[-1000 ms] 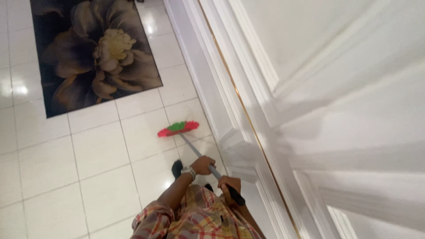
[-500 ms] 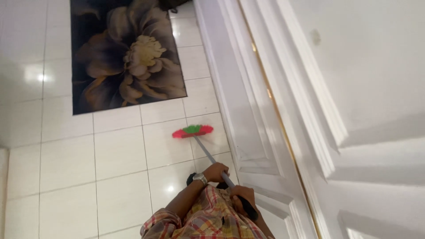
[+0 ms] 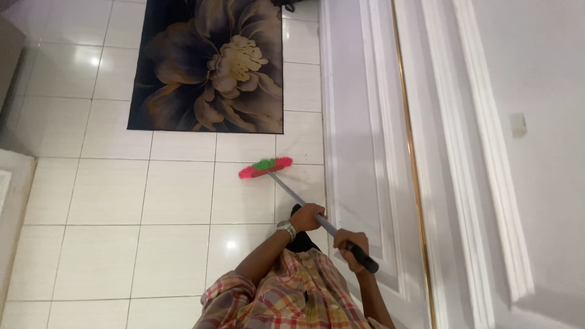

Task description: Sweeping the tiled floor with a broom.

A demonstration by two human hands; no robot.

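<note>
I hold a broom with both hands. Its red and green bristle head (image 3: pixel 265 167) rests on the white tiled floor (image 3: pixel 122 201) close to the white door. The grey handle (image 3: pixel 292 196) slants back to me and ends in a black grip. My left hand (image 3: pixel 308 216), with a silver wristwatch, clasps the handle in its middle. My right hand (image 3: pixel 351 245) is closed around the black grip end. My checked shirt sleeve shows at the bottom.
A dark rug with a large flower print (image 3: pixel 213 67) lies on the tiles beyond the broom. A white panelled door and frame with a gold strip (image 3: pixel 390 152) fill the right side. A pale furniture edge (image 3: pixel 11 183) stands at the left.
The view has swung, so the rug and door now sit more upright in frame. The broom head has stayed on the tile near the door, my hands still on the handle.
</note>
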